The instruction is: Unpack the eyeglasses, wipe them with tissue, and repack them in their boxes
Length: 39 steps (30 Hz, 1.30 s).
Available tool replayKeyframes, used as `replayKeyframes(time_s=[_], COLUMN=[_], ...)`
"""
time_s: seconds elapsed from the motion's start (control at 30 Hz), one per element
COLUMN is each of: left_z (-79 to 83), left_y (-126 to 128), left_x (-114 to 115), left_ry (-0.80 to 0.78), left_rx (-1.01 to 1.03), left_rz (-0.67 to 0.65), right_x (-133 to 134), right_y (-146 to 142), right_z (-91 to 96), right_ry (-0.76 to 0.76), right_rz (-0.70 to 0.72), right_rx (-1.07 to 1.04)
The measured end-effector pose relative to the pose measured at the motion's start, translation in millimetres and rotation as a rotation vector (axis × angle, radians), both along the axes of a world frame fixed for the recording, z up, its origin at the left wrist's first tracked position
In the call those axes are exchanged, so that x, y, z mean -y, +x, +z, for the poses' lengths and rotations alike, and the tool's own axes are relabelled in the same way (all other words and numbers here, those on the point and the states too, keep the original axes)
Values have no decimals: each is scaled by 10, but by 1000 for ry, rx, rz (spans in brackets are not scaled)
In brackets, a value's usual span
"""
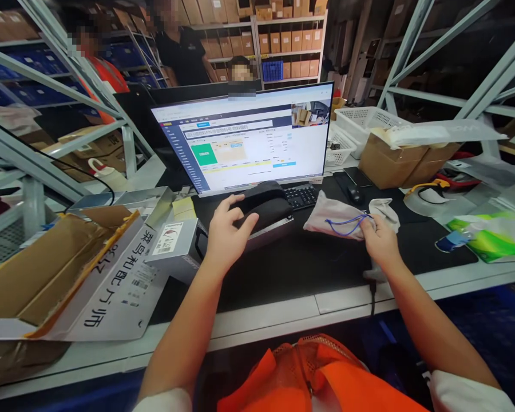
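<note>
My right hand pinches the gathered end of a light grey drawstring pouch with a blue cord. The pouch hangs over the black desk mat in front of the keyboard. My left hand is held with thumb and fingers apart at the left end of a black case; whether the fingertips touch it I cannot tell. Beneath that case shows the edge of a flat grey box. Left of my left hand stands a grey box with a white label and a yellow note pad on top.
A large opened carton fills the desk's left side. The monitor stands behind the keyboard and mouse. At right are a brown carton, white baskets and a green packet. Several people are beyond the monitor.
</note>
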<state>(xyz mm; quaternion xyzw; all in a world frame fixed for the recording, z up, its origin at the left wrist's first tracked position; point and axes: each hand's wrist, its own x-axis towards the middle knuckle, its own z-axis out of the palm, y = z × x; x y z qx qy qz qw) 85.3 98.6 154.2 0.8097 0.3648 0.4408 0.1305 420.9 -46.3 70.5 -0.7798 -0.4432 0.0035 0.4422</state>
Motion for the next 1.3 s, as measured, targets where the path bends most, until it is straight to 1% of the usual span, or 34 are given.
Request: replayKeyframes(time_s=[0.03,0.07,0.1,0.13,0.2,0.27,0.33,0.4,0.5,0.57,0.6,0.67,0.73,0.83,0.9,0.97,1.03,1.07,1.1,1.2,1.23,1.3], left_z=[15,-12,-79,-182,-456,-745,-981,-1151,-1331,-1419,-1450,-1478,-1466,-1418,-1397,-1392,-1396,-1401,-1407,-1441,-1458,-1497], left_y=[-46,-86,-117,-137,-148,-141,-148,-186,-267,-299,-306,-310,-314,-340,-360,-371,-370,-366,-360,-335,-327,-315], left_x=[154,315,473,622,872,1039,1125,1145,1112,1086,1077,1068,1067,1064,1062,1063,1069,1073,1078,1077,1070,1043], left_ry=[1,-2,-10,-18,-26,-52,-98,-124,-159,-232,-281,-381,-470,-542,-542,-528,-523,-524,-527,-531,-531,-519], left_rx=[-19,-40,-60,-88,-146,-200,-238,-218,-70,37,73,99,79,68,92,105,104,103,108,127,128,126], left_rz=[-2,2,7,10,33,64,71,58,90,139,147,116,51,-35,-77,-91,-83,-79,-75,-57,-49,-39], right_x=[9,20,35,53,93,128,146,144,127,123,123,121,103,26,-47,-108,-139,-141,-135,-103,-94,-87], right_y=[2,-7,-31,-67,-175,-305,-427,-515,-576,-591,-603,-650,-743,-941,-1061,-1121,-1108,-1078,-1039,-926,-907,-912], right_z=[18,31,40,45,46,41,31,14,-18,-30,-32,-33,-46,-107,-155,-181,-177,-168,-158,-134,-126,-97], right_ry=[45,81,110,130,149,127,77,68,186,294,346,411,403,305,231,167,103,83,78,109,96,-9], right_rz=[-12,-16,-16,-8,43,117,185,240,328,367,385,443,555,797,973,1131,1228,1237,1214,1064,1036,1034], right_rx=[-6,-12,-18,-26,-38,-28,14,84,214,302,343,403,426,397,355,333,358,380,405,476,502,549])
